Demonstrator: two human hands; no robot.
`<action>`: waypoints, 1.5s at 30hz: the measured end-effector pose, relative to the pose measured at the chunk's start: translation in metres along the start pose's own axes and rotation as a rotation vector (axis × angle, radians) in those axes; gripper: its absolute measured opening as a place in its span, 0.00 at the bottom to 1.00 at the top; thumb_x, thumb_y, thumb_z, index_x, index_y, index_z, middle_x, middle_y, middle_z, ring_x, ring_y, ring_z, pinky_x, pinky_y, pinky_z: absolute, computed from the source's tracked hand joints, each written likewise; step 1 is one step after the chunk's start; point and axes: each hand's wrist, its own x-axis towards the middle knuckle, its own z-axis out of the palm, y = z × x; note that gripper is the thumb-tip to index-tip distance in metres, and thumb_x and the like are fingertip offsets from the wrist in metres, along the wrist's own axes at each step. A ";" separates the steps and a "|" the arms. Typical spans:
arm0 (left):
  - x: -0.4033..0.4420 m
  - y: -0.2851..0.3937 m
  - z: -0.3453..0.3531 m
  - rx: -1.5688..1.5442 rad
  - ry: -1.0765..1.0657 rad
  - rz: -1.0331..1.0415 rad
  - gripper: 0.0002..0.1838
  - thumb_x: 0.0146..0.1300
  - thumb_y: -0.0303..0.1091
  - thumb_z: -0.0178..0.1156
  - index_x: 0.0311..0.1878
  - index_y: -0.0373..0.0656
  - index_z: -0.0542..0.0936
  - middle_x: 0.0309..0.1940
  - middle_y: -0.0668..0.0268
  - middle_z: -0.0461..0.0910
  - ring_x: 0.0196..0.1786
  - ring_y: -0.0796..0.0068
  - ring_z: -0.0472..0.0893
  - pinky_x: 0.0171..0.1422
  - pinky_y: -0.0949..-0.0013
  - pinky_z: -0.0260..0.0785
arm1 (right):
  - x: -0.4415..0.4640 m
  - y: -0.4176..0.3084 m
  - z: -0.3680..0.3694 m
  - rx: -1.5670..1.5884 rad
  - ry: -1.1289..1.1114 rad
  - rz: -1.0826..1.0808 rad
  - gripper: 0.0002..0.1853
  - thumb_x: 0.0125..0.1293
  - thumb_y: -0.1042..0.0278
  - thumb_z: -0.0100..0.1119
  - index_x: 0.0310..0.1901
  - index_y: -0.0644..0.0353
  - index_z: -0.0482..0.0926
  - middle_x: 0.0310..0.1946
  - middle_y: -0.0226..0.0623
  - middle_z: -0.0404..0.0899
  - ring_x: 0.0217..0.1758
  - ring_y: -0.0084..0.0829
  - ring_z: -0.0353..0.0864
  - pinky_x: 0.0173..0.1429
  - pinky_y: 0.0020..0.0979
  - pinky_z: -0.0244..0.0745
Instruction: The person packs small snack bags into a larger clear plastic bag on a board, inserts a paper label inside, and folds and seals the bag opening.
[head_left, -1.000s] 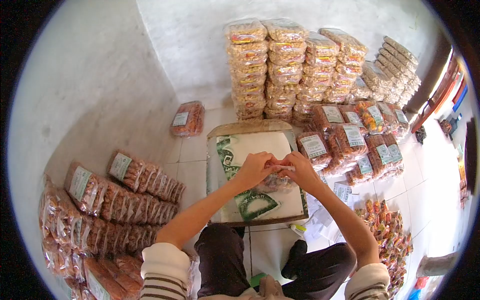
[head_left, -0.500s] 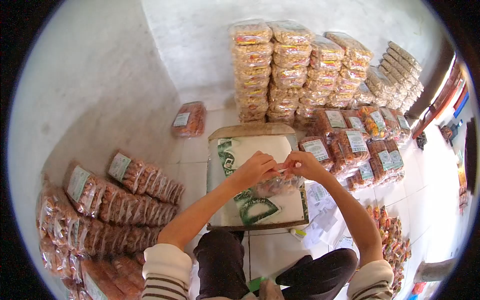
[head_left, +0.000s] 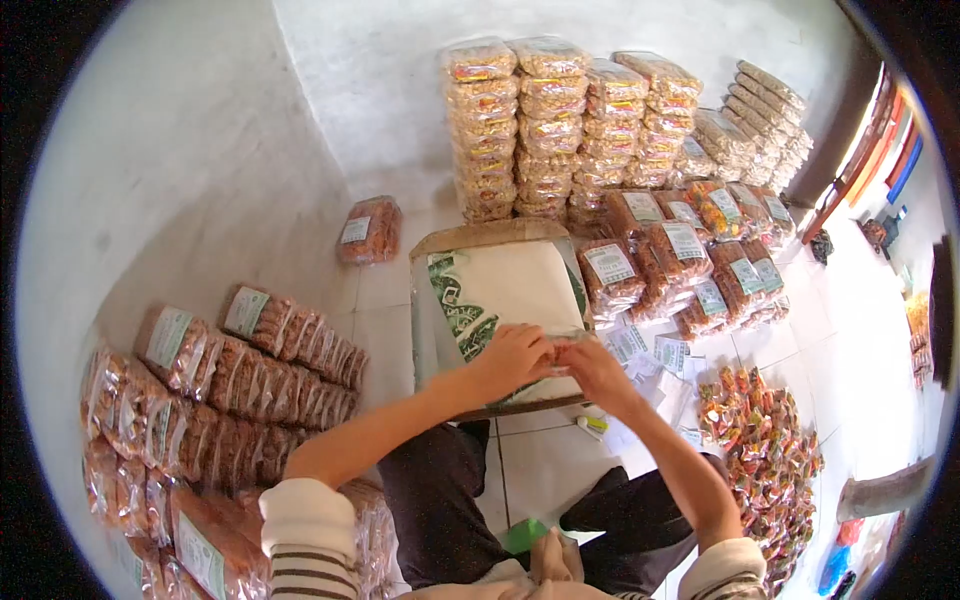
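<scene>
My left hand [head_left: 514,362] and my right hand [head_left: 597,374] meet over the near edge of a box-like stand with a white, green-printed top [head_left: 525,285]. Fingers of both hands are closed in a pinch on a small clear plastic snack bag [head_left: 561,368]. Most of that bag is hidden behind the fingers, so its contents hardly show. A yellow-green and white small object [head_left: 592,426] lies on the floor just below the stand.
Bagged brown snacks [head_left: 230,400] are stacked at left, and one pack [head_left: 370,230] lies by the wall. Tall stacks of pale snack bags [head_left: 550,130] stand behind. Labelled packs [head_left: 680,255], loose paper labels [head_left: 665,375] and a pile of small filled bags [head_left: 760,450] lie at right.
Both hands have come lower and nearer my body with the bag, from the stand's middle to its near edge. The bag's hanging body showed before and is mostly covered now. The view has shifted slightly.
</scene>
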 end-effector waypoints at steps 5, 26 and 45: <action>-0.054 0.070 0.020 -1.004 -0.428 -1.055 0.14 0.58 0.47 0.58 0.34 0.45 0.73 0.34 0.67 0.73 0.35 0.71 0.74 0.40 0.66 0.69 | -0.059 -0.014 0.027 -0.172 -0.013 0.011 0.11 0.48 0.80 0.54 0.36 0.63 0.73 0.33 0.38 0.70 0.39 0.40 0.71 0.43 0.37 0.68; -0.065 0.010 0.179 -1.680 0.343 -1.797 0.06 0.57 0.30 0.56 0.31 0.36 0.75 0.25 0.65 0.77 0.26 0.74 0.78 0.29 0.76 0.76 | -0.102 0.049 0.088 -0.308 -0.007 -0.084 0.12 0.45 0.74 0.53 0.35 0.63 0.75 0.35 0.33 0.72 0.43 0.34 0.72 0.47 0.34 0.68; -0.046 0.013 0.190 -1.375 0.447 -1.764 0.07 0.51 0.28 0.61 0.34 0.38 0.75 0.27 0.68 0.76 0.28 0.80 0.76 0.36 0.78 0.74 | -0.235 0.097 0.157 -0.414 -0.155 0.926 0.30 0.45 0.69 0.64 0.53 0.55 0.68 0.50 0.42 0.64 0.52 0.43 0.62 0.55 0.42 0.59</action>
